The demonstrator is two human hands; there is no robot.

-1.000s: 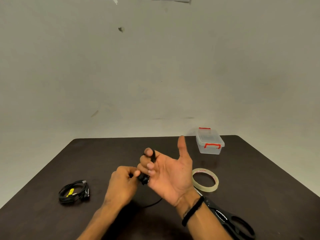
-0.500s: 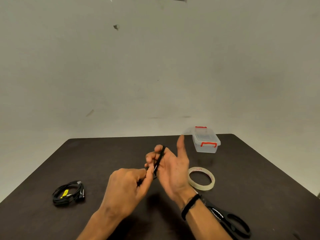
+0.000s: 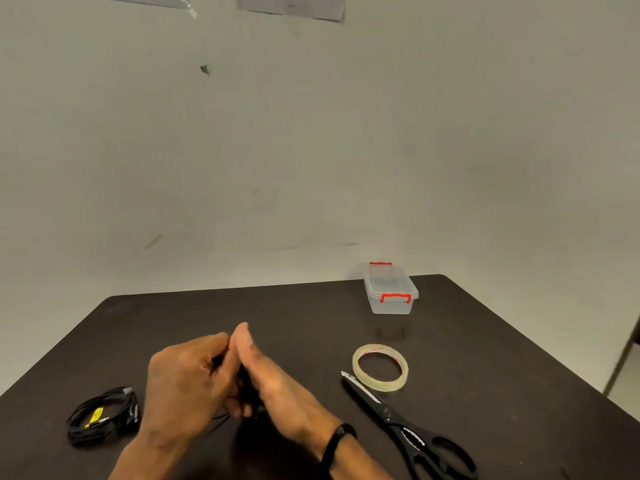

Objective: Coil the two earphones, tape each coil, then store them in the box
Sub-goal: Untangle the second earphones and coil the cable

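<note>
Holding one black earphone cable (image 3: 246,393) between them, left hand (image 3: 183,382) and right hand (image 3: 273,386) meet in a closed grip above the dark surface (image 3: 311,323); loose cable trails below. Left of the grip: second earphone (image 3: 102,415), coiled (yellow tag). Right of it: scissors (image 3: 408,427), tape roll (image 3: 380,367). Further right and beyond: lidded clear box (image 3: 390,292), red clasps.
</note>
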